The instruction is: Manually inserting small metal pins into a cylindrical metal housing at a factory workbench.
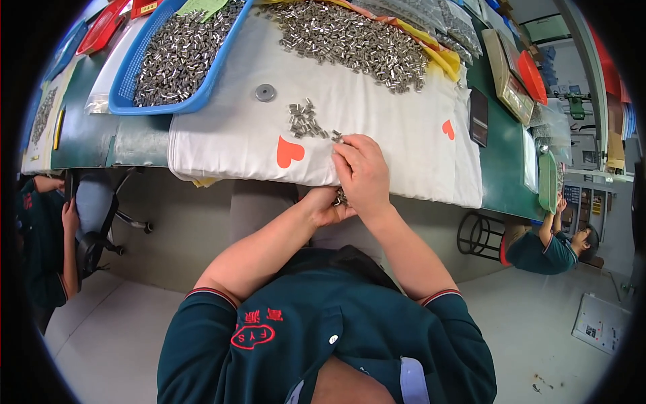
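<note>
White cloth covers the bench (494, 168); right hand (362, 176) pinches small metal sleeves (306, 121) at its edge, left hand (326, 205) cupped closed around gathered pieces below, sorting apparently mid-batch.

one head-worn fisheye view, steeply down, close over the table (501, 175)

Two hands, left (328, 205) and right (363, 172), one white cloth (377, 121), two red heart prints (290, 153), one blue basket (128, 81), one round metal washer (265, 92), three heaps of small metal pieces (306, 121), too many to count
</note>
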### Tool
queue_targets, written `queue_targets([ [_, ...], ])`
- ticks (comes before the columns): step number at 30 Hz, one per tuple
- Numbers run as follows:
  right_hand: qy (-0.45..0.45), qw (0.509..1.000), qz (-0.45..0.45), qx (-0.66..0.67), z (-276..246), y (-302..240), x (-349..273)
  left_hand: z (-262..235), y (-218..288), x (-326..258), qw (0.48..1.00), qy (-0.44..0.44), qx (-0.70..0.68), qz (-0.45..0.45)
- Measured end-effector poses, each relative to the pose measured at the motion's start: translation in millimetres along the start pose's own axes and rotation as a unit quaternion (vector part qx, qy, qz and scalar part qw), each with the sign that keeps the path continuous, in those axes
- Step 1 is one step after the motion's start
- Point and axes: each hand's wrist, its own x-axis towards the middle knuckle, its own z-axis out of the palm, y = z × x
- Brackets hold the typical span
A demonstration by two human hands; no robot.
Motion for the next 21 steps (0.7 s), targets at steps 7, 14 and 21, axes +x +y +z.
queue_targets([
  [7,0.010,1.000,0.026,-0.009,-6,-8,-20,1,-2,2,1.000,0.019,-0.018,-0.012],
  [14,0.009,1.000,0.003,0.002,-14,-19,-50,-37,-8,22,0.980,-0.124,-0.147,-0.043],
  [21,-0.030,0.999,-0.021,0.000,-25,-24,-82,-3,-3,7,0.999,-0.020,0.018,0.032],
])
